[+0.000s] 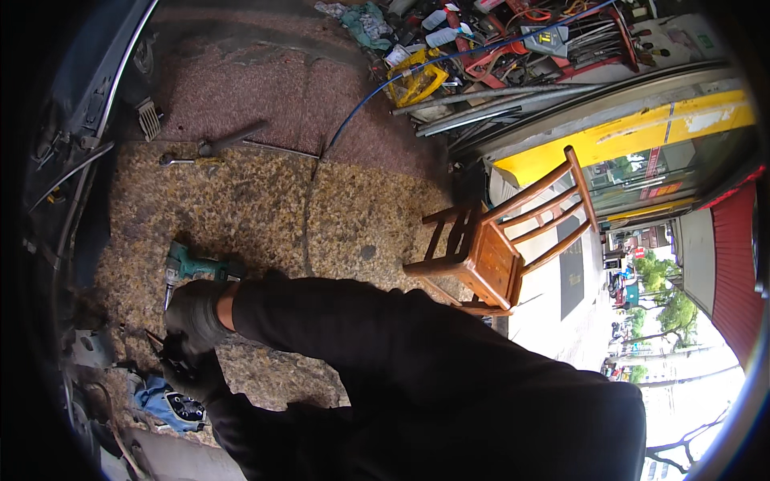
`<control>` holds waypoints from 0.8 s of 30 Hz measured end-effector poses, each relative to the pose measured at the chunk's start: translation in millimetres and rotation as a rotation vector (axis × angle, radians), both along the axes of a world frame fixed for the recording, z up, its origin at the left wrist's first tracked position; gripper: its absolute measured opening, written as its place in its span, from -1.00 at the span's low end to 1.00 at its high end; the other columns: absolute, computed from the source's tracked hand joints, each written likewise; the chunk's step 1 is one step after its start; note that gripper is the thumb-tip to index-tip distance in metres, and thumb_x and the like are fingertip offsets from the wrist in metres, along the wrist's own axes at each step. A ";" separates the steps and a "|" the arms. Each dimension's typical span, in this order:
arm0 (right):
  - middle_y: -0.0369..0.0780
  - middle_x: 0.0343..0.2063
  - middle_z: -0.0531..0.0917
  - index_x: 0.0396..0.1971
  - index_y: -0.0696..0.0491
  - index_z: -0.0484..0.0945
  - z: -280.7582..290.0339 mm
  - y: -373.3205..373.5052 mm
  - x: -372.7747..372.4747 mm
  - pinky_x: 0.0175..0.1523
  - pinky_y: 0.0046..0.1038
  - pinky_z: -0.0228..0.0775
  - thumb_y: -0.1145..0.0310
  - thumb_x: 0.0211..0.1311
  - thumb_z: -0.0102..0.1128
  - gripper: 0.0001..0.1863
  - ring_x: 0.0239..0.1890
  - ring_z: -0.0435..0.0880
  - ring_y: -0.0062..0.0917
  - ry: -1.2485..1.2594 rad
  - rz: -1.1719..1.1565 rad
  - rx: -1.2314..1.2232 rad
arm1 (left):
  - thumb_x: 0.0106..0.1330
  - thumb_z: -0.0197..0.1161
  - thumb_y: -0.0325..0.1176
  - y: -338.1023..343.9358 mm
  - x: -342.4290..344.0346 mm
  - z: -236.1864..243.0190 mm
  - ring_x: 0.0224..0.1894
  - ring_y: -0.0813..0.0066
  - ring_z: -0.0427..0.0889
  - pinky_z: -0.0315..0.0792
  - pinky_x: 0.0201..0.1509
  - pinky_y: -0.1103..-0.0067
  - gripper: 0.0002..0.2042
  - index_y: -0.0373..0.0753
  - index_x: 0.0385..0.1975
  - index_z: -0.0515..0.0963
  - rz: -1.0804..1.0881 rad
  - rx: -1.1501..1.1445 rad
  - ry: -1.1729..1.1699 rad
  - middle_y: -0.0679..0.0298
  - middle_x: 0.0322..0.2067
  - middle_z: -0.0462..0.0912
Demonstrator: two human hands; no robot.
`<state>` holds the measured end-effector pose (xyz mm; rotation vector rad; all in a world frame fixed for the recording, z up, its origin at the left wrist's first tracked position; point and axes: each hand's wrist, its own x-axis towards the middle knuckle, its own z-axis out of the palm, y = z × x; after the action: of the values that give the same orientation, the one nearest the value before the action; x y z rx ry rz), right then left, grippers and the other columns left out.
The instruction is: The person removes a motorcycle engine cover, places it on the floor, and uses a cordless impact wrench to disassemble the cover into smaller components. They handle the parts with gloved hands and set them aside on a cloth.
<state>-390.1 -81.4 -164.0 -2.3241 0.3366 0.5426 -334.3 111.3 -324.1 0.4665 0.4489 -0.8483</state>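
My right hand (195, 311), in a dark glove with bare wrist showing above it, is bent into a rounded, closed shape. Right beside it is a teal cordless power tool (192, 264) with a silver nose, partly covered by the hand; I cannot tell whether the two touch. Just below, my left hand (189, 370) in a black glove is closed, its fingers close to the right hand. A thin brownish piece (154, 337) sticks out by the left fingers, too small to name. Near the left hand lies a blue cloth-like thing (156, 398) with a dark, holed part (186, 406).
A dark vehicle body (76, 152) borders the left. A ratchet-like tool (188, 161) and a dark bar (233, 138) lie on the pebbled ground (265, 208). A wooden chair (493, 256) stands to the right. A blue hose (365, 100) runs toward piled tools (545, 40) and metal pipes (505, 103).
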 end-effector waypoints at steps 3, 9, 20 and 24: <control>-0.09 -0.25 0.67 -0.18 0.07 0.62 6.5 -18.0 -25.6 -0.05 -0.24 0.50 0.15 0.04 0.30 -0.62 -0.14 0.66 -0.24 -0.199 -0.362 0.204 | 0.26 0.21 -0.10 -1.0 -7.2 54.4 0.22 0.17 0.41 0.26 0.30 0.20 -0.49 -0.29 0.12 0.45 -0.170 -0.300 -0.023 0.15 0.10 0.53; -0.19 -0.41 0.61 -0.30 0.10 0.56 93.4 -57.3 -215.4 -0.12 -0.38 0.47 0.23 0.16 0.29 -0.75 -0.27 0.62 -0.41 -0.191 -0.852 0.192 | 0.25 0.22 -0.11 -11.2 -33.1 181.1 0.25 0.13 0.40 0.27 0.27 0.19 -0.50 -0.27 0.12 0.48 -0.232 -0.158 0.004 0.21 0.11 0.56; -0.17 -0.41 0.67 -0.43 0.16 0.59 238.3 -218.1 -572.6 -0.42 -0.38 0.51 0.25 0.18 0.22 -0.76 -0.52 0.68 -0.45 -0.248 -1.541 0.142 | 0.22 0.29 -0.16 -156.3 -127.8 360.0 -0.11 0.33 0.48 0.32 -0.18 0.40 -0.79 -0.09 -0.24 0.57 -0.440 -0.033 0.065 0.33 -0.21 0.58; -0.18 -0.27 0.66 -0.26 0.08 0.60 237.9 -399.4 -635.8 -0.28 -0.36 0.50 0.26 0.24 0.11 -0.77 -0.34 0.65 -0.44 -0.135 -1.612 -0.126 | 0.20 0.29 -0.12 -284.9 -183.5 408.6 -0.45 0.57 0.37 0.24 -0.39 0.55 -0.79 -0.05 -0.48 0.45 -0.613 -0.072 -0.004 0.45 -0.55 0.36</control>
<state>-1025.9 -480.8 73.9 -1.4441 1.8833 -0.4511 -517.8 -173.7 84.6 0.5482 0.2678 -1.4490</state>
